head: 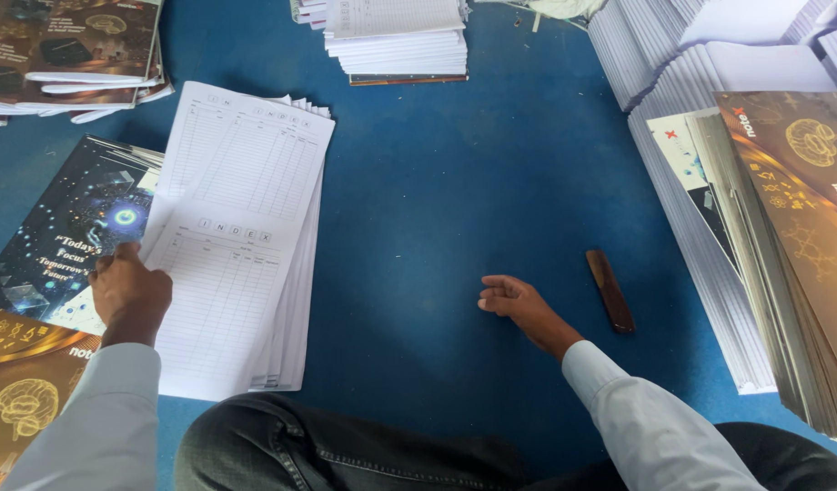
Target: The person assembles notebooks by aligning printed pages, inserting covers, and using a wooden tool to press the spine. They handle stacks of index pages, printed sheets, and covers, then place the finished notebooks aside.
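Left hand (129,293) on flat ruled paper sheets (241,236).

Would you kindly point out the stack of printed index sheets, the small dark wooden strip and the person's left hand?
stack of index sheets (241,209), head view, on the top sheet's middle.
dark wooden strip (610,291), head view, at mid-length.
left hand (129,293), head view, on the back of the hand.

Matt white paper in the printed sheets (241,245) under the left hand (129,293). Glossy dark card covers (68,236) just left of it. Smooth, dull-shining brown wooden stick (610,291) near the right hand (519,305). Blue floor covering (455,200), matt and cloth-like, beneath both.
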